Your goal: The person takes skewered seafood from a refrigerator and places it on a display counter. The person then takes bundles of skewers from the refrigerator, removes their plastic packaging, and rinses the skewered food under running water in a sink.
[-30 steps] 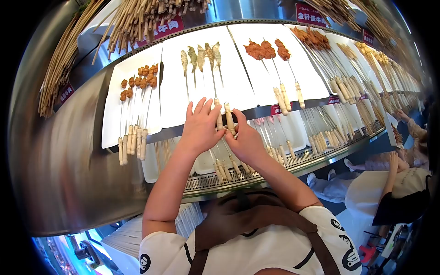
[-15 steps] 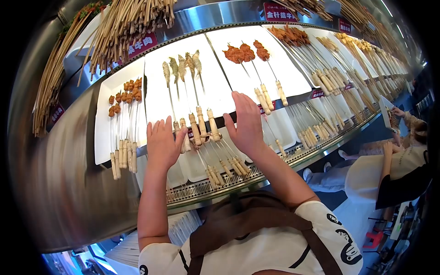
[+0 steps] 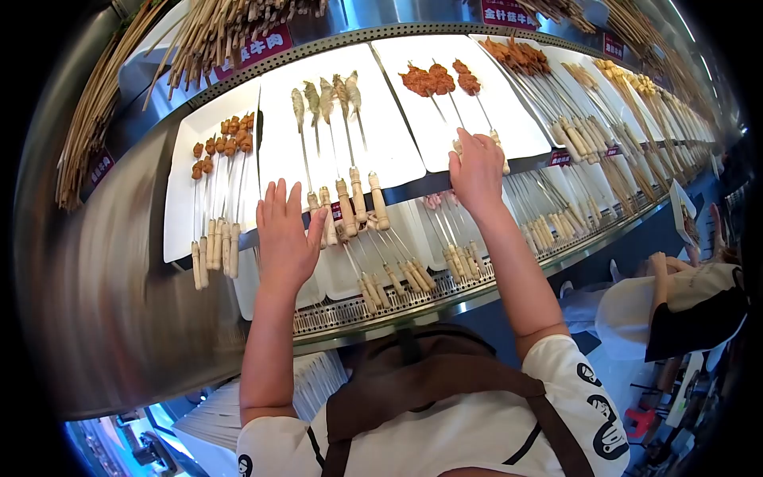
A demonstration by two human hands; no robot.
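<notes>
Both forearms (image 3: pixel 266 342) reach to the tray row's (image 3: pixel 401 147) near edge, left hand (image 3: pixel 288 242) spread, right hand (image 3: pixel 478 175) back-up with fingers (image 3: pixel 477 147) together.

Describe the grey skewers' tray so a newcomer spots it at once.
On the counter, find the upper row. The tray is second from left, just past the left hand. Five grey skewers distinguish it from orange skewers left, red skewers right.

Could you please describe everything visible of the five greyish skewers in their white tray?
The skewers each carry one greyish, tapered piece, apparently shrimp, on a thin, metallic rod with a pale, wooden-looking handle. They lie in the tray, food toward its far end, handles overhanging the near edge. The left hand is beside the leftmost handles; whether it touches one is unclear.
</notes>
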